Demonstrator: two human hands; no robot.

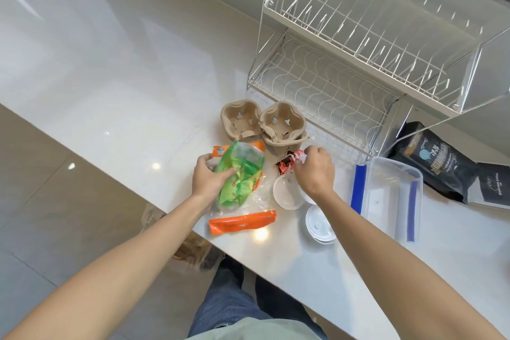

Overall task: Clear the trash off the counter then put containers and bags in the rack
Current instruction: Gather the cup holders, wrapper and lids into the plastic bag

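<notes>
The counter is glossy off-white with pale reflections. The wire rack is white, its lower shelf woven in a wavy grid and its upper shelf in straight bars. Two cup carriers are plain cardboard brown. The crumpled bag is bright green inside clear plastic, with orange bands at both ends. The small wrapper is red, black and white. The round tub and the lid are translucent white. The box is clear with blue clips. The pouch is black with pale print and a light blue circle.
</notes>
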